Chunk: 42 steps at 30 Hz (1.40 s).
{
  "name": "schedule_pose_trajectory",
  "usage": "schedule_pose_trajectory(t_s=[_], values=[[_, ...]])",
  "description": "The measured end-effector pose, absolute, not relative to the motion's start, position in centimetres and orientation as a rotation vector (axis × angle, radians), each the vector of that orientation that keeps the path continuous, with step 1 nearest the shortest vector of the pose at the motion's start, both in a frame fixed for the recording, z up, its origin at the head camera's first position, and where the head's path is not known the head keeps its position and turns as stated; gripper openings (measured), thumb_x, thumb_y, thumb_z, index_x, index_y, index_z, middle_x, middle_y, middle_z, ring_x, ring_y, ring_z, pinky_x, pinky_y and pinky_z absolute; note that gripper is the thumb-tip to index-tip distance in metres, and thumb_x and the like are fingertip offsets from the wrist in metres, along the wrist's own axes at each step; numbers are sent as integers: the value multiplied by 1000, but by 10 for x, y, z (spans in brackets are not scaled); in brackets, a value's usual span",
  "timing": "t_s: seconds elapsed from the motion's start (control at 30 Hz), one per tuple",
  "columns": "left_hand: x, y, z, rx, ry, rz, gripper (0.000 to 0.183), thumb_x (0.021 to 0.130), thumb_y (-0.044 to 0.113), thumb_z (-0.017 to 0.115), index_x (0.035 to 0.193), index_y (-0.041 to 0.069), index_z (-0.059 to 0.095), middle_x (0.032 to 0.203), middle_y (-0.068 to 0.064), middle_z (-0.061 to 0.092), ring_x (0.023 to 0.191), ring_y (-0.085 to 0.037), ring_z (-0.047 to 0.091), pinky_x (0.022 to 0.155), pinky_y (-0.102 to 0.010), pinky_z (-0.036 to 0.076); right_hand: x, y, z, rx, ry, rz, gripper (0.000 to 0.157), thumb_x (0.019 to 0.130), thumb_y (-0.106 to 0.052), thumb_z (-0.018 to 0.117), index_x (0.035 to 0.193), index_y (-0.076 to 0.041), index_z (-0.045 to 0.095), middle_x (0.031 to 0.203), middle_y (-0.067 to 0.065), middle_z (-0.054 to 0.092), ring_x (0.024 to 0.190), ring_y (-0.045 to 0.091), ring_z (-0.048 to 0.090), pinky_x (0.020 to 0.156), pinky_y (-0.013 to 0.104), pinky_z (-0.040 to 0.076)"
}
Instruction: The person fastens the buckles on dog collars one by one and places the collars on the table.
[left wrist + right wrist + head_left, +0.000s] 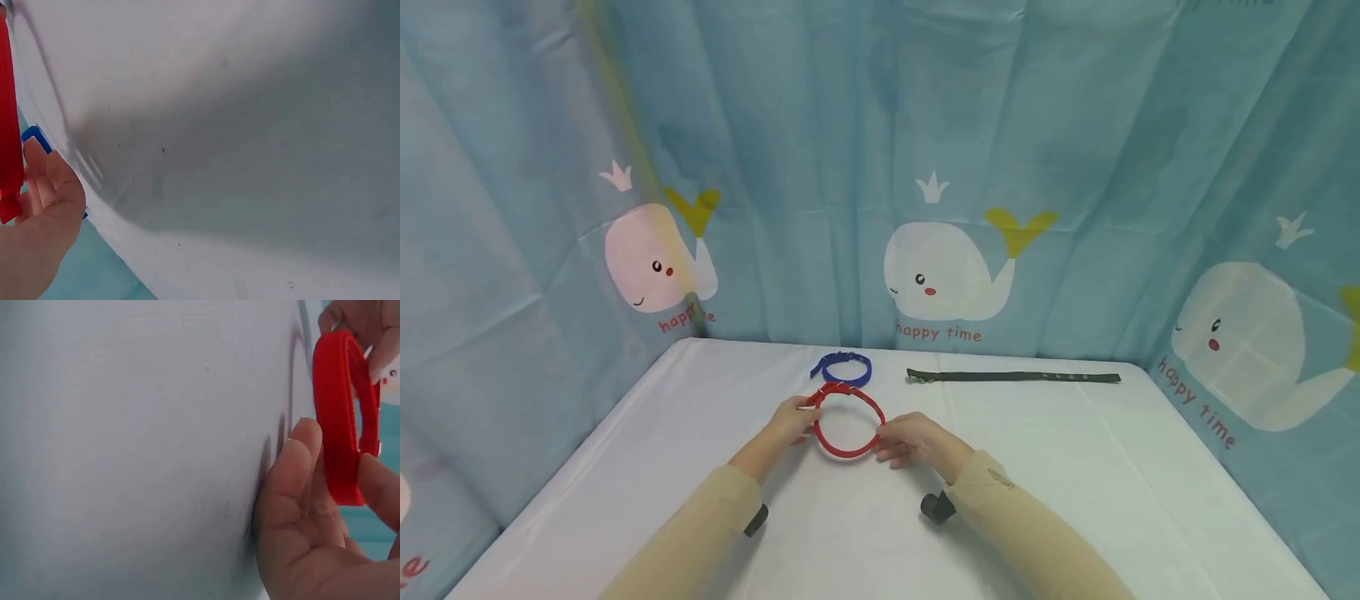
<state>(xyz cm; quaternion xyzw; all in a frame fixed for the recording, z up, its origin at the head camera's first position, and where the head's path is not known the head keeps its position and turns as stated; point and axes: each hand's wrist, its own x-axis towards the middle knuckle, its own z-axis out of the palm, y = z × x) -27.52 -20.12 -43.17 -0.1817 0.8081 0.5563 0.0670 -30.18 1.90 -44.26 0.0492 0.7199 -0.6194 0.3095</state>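
A red buckled collar [847, 454], closed into a ring, is held up between both hands over the white table. My left hand [788, 422] pinches its left side, close to the buckle at the top. On the opposite side my right hand [917, 440] grips the band between thumb and fingers. The right wrist view shows the red strap [334, 419] edge-on, the right thumb on its inner face. In the left wrist view only part of the collar [9, 125] shows at the left edge, beside the left hand [53, 206].
Behind the red collar lies a blue collar [868, 372], also looped. A dark green strap [1015, 377] with a buckle and eyelets lies straight at the back right. A blue curtain [805, 167] printed with whales surrounds the white table [1075, 475].
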Motion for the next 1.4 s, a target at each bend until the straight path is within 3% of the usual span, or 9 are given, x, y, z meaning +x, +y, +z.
schedule_pose_trajectory(t_s=[0.17, 0.53, 0.8, 1.1, 1.4], values=[[-288, -200, -436, -540, 2493, 1534, 47, 98, 13, 55, 136, -12, 42, 112, -21, 56, 88, -23, 56, 76, -30, 48, -304, 15, -444, 219, 1953, -1620, 22, 92, -13, 66, 108, 3, 62, 88, 13, 73, 74, 21, 71, 68, 35, 57], [-294, -202, -437, -583, 2497, 1482, 49, 96, 7, 56, 136, -16, 39, 109, -24, 58, 84, -24, 58, 71, -30, 48, -300, 5, -440, 257, 2075, -1536, 18, 93, -16, 66, 102, 0, 62, 81, 10, 72, 69, 20, 71, 67, 35, 57], [-295, -205, -437, -616, 2499, 1464, 53, 93, 1, 59, 140, -11, 38, 126, -27, 50, 83, -22, 60, 71, -26, 50, -300, 1, -439, 275, 2133, -1500, 21, 91, -20, 68, 101, -3, 61, 80, 9, 71, 66, 19, 70, 65, 33, 56], [-290, -214, -439, -575, 2490, 1495, 51, 95, 5, 56, 140, -10, 37, 125, -27, 52, 94, -28, 63, 81, -36, 50, -302, 0, -442, 284, 2137, -1514, 21, 91, -19, 68, 101, -3, 60, 81, 9, 71, 64, 17, 68, 64, 32, 56], [-275, -224, -436, -529, 2576, 1570, 46, 97, 10, 52, 138, -9, 41, 119, -27, 54, 91, -29, 61, 81, -36, 51, -301, 29, -441, 311, 2086, -1641, 28, 93, -13, 64, 114, 5, 55, 87, 14, 69, 65, 19, 67, 62, 30, 56]])
